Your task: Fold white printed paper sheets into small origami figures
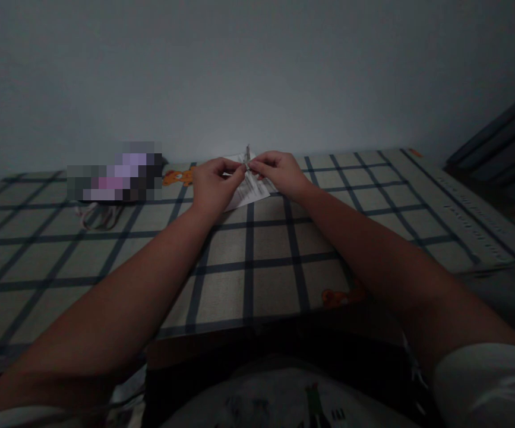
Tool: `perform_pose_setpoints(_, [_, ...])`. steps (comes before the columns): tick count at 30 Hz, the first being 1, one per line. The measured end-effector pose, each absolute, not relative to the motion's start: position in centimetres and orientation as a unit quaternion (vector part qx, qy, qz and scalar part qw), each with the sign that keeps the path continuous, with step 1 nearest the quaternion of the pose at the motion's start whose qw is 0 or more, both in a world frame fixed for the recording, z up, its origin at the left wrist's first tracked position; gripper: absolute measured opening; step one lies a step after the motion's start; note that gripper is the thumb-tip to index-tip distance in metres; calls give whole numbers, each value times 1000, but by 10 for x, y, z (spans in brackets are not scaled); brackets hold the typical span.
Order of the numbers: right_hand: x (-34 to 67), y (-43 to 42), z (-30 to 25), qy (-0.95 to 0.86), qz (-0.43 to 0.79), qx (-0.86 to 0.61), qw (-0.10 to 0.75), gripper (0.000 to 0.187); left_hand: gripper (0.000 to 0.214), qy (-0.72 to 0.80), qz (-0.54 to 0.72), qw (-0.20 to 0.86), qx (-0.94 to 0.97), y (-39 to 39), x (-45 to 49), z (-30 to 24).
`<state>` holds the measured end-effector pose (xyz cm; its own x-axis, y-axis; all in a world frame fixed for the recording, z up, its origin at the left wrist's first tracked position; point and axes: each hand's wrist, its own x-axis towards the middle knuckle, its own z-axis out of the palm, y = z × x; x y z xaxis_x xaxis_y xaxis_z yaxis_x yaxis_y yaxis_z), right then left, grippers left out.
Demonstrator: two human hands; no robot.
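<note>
Both my arms reach forward over a table covered with a checked cloth (257, 261). My left hand (212, 181) and my right hand (279, 169) meet near the far edge, fingers pinched together on a small folded piece of paper (247, 156) that sticks up between them. Under the hands lies a white printed sheet (250, 190), flat on the cloth. The light is dim, so fine detail of the folded piece is hard to see.
A blurred-out object (114, 172) sits at the back left with a pale cord (99, 215) coiled beside it. Orange cartoon prints (177, 176) mark the cloth. A plain wall stands behind the table, dark furniture (498, 148) at the right.
</note>
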<state>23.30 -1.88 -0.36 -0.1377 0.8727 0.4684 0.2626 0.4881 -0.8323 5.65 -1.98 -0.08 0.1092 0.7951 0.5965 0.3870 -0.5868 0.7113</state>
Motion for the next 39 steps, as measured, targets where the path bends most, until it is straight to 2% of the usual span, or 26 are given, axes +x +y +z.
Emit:
perform_pose_setpoints(6, [233,-9,-13,-671,316,-387,549,23,16,381,529,208,729,-16,58,-4])
perform_pose_setpoints(9, [233,-5,-17,-656,337,-374,563,24,46,356,535,233,730,-9,59,-11])
perform_pose_setpoints(11, [233,-5,-18,-664,335,-367,559,25,55,341,532,243,736,-4,60,-15])
perform_pose_setpoints(27, [229,-15,-15,-721,257,-350,540,23,62,319,542,288,723,4,58,-21])
perform_pose_setpoints(31, [231,-13,-15,-707,241,-384,542,26,65,306,555,272,724,6,58,-21])
perform_pose_setpoints(39, [232,-23,-8,-727,158,-447,497,18,68,319,559,283,711,6,59,-22])
